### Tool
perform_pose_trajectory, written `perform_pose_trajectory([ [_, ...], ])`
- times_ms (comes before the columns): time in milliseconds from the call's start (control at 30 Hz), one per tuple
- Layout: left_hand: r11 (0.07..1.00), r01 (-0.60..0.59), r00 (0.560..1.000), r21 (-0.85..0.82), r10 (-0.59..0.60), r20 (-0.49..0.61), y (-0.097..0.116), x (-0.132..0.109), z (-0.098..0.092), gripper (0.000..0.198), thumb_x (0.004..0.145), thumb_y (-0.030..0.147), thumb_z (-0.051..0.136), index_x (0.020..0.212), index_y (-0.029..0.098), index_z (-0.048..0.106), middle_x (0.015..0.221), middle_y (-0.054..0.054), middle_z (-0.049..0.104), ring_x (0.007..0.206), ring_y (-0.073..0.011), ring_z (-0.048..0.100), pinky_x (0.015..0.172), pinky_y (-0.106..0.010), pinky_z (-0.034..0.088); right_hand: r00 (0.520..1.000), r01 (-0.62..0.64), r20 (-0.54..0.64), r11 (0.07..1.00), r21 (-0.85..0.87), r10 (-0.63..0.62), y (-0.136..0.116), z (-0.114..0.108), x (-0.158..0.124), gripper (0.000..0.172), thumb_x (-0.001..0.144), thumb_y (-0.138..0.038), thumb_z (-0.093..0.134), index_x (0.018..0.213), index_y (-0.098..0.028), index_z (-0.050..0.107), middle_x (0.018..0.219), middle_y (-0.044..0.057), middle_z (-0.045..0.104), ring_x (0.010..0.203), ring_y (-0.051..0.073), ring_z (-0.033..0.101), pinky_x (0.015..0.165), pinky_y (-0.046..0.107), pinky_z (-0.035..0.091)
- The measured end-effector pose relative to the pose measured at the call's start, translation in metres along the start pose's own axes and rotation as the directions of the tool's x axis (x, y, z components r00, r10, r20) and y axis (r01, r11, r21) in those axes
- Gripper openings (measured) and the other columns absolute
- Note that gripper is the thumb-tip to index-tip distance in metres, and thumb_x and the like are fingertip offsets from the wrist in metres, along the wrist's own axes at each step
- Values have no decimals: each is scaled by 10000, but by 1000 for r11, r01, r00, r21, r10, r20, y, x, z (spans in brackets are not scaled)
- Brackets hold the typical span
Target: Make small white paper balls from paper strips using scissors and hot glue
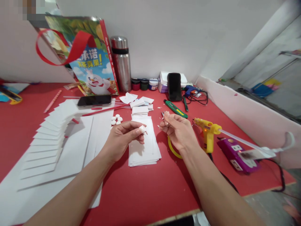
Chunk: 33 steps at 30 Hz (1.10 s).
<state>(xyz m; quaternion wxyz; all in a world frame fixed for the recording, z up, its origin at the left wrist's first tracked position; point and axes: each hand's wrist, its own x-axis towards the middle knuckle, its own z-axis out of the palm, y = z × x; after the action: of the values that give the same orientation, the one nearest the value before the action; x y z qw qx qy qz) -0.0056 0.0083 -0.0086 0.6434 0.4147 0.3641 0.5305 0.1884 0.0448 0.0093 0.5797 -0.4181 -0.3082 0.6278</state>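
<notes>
Between its thumb and fingers my left hand [127, 135] pinches a small white piece [142, 129], above a stack of white paper strips [143, 150]. To its right, my right hand [176, 128] is closed, thumb against fingers; tiny bits show at its fingertips, too small to name. A yellow ring-like handle [172, 149] shows below that hand, partly hidden by it. Several round white pieces [117, 120] lie just behind my left hand. Folded white papers [140, 110] sit behind the strips.
White card steps [49, 135] fan out at left. A phone [94, 100], flask [122, 64] and picture bag [94, 62] stand behind. On the right are a green cutter [176, 109], yellow glue gun [208, 135] and purple power strip [237, 155], with cables.
</notes>
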Motion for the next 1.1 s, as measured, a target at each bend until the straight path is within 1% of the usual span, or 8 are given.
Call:
perform_pose_trajectory([
  [200, 998, -44, 999, 53, 42, 27, -4, 0, -2, 137, 825, 215, 760, 960, 215, 783, 796, -24, 748, 671, -108, 672, 687, -229, 572, 978, 192, -18, 935, -299, -207, 5, 2, -6, 490, 820, -476, 712, 499, -198, 467, 374, -89, 352, 306, 72, 398, 320, 207, 325],
  [267, 995, -58, 998, 77, 56, 25, -6, 0, -3, 171, 825, 212, 760, 993, 223, 787, 826, -30, 755, 696, -114, 678, 715, -240, 575, 942, 302, 10, 833, -464, -336, 8, -1, -4, 340, 863, -389, 667, 606, -186, 576, 484, -42, 528, 427, 103, 540, 425, 221, 436],
  [333, 993, -73, 997, 98, 71, 24, -6, 0, -3, 208, 826, 212, 759, 1031, 230, 787, 861, -37, 759, 723, -123, 684, 744, -257, 579, 891, 395, 56, 709, -584, -450, 9, -4, -2, 80, 813, -238, 699, 872, -186, 681, 813, 22, 702, 727, 146, 668, 642, 261, 535],
  [400, 989, -87, 996, 118, 84, 27, -7, -1, -3, 234, 836, 215, 749, 1066, 238, 781, 907, -41, 761, 750, -129, 688, 770, -272, 581, 856, 436, 84, 625, -647, -511, 9, -6, -1, 286, 783, -157, 700, 1065, -204, 687, 1019, 44, 711, 897, 162, 662, 769, 288, 534],
  [567, 993, -76, 997, 94, 73, 35, -5, 0, -3, 256, 855, 214, 729, 1109, 237, 758, 907, -38, 761, 763, -132, 696, 782, -281, 584, 903, 419, 178, 706, -571, -392, 3, 1, -13, 128, 879, -294, 662, 888, -191, 738, 704, -4, 672, 563, 110, 555, 537, 246, 453],
  [733, 998, -59, 998, 31, 58, 33, -4, 2, -1, 151, 854, 206, 733, 1003, 215, 752, 837, -23, 755, 719, -130, 709, 742, -266, 593, 882, 452, 384, 726, -518, -274, -1, 10, -22, 75, 842, -223, 707, 870, -189, 767, 770, 9, 699, 629, 108, 579, 570, 242, 449],
  [867, 996, -79, 996, 39, 78, 34, -5, 2, -1, 173, 846, 198, 740, 1016, 226, 760, 868, -18, 760, 737, -132, 716, 764, -270, 597, 886, 434, 392, 745, -506, -250, 0, 12, -22, 60, 830, -198, 713, 866, -179, 758, 786, 13, 701, 654, 112, 593, 581, 244, 452],
  [1100, 986, -110, 994, 124, 112, -12, -8, 2, -2, 258, 840, 222, 743, 1091, 271, 776, 1013, -33, 758, 852, -162, 723, 883, -320, 568, 821, 569, 449, 583, -580, -354, 6, 10, -20, 57, 852, -164, 690, 872, -181, 740, 806, 23, 701, 718, 135, 622, 624, 260, 477],
])
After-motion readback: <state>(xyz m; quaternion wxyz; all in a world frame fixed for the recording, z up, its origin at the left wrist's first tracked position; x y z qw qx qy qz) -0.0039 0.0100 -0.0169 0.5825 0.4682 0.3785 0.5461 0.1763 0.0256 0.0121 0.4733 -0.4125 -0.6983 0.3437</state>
